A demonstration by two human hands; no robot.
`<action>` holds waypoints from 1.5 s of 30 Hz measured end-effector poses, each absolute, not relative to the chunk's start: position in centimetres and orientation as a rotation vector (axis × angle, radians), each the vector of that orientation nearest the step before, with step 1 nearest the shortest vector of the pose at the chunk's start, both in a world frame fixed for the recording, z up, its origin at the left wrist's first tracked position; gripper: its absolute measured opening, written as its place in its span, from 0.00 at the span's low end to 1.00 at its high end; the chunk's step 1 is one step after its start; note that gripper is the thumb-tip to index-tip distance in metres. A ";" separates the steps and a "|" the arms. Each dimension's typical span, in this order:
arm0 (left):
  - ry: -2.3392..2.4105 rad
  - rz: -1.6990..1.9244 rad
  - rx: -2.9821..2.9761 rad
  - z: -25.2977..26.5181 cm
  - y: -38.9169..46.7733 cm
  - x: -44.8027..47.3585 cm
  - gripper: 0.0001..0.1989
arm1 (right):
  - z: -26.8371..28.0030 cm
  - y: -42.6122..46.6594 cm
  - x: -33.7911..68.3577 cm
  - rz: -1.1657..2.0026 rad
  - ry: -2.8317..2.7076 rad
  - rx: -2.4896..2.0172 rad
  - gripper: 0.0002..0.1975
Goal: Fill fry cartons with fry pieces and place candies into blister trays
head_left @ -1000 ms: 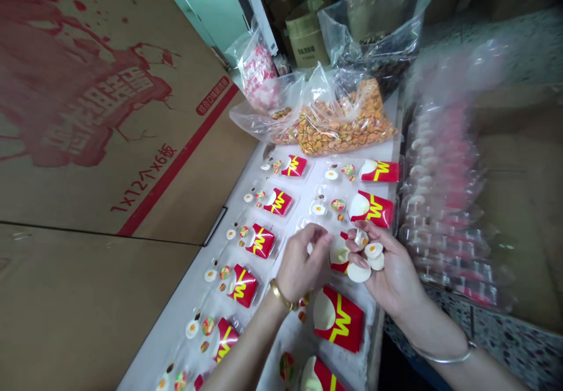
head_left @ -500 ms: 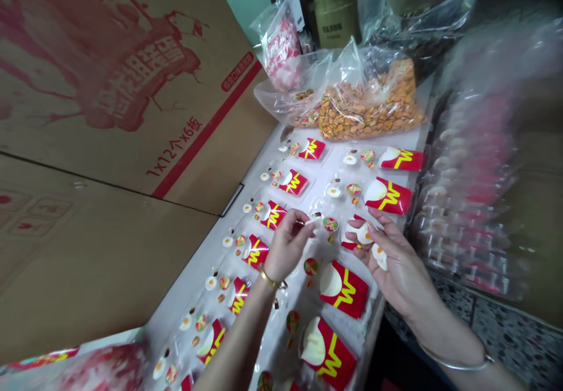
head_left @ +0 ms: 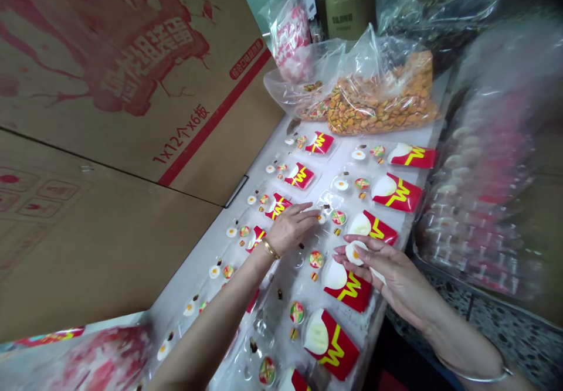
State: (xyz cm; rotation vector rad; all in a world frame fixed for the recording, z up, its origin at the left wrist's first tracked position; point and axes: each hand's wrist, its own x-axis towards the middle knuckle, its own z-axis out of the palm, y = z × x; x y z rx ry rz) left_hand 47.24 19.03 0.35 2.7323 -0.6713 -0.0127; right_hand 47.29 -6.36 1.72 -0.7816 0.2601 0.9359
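Observation:
My left hand [head_left: 292, 225] reaches over a clear plastic tray, fingers stretched out. Its fingertips touch or just cover the edge of a small toy fried egg [head_left: 322, 219] lying in that tray. My right hand [head_left: 387, 268] is closed around several more toy fried eggs [head_left: 355, 254], one showing its yolk between thumb and fingers. Beside the egg in the tray sit a round pizza-like piece [head_left: 338, 217], a tiny burger [head_left: 337, 232] and a red fries packet [head_left: 382, 230] with a yellow mark. The tray in front has a pizza-like piece [head_left: 315, 259] and no visible egg.
Two rows of similar trays cover the white table [head_left: 264, 171]. Large cardboard boxes [head_left: 109, 203] wall the left side. Bags of orange pieces [head_left: 382, 106] and a pink-white bag [head_left: 292, 45] stand at the back. Stacked filled trays [head_left: 479, 203] are at the right.
My left hand has gone from pinching an egg to stretched fingers, with an egg now lying in the tray. My right hand has shifted slightly down and left. The view has moved a little.

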 end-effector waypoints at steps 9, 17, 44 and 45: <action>0.077 -0.108 2.177 4.8 12.6 41.7 0.15 | 1.6 -4.4 45.1 0.918 0.148 -1.013 0.16; 0.667 0.132 1.699 3.0 14.1 35.5 0.12 | 3.0 -4.4 41.3 1.152 0.124 -0.908 0.18; 0.391 0.347 2.461 5.4 9.2 25.5 0.04 | 2.6 -4.6 33.9 1.346 0.365 -0.546 0.10; 0.415 0.423 2.479 4.9 9.7 24.9 0.05 | 2.7 -4.6 33.5 1.366 0.363 -0.549 0.11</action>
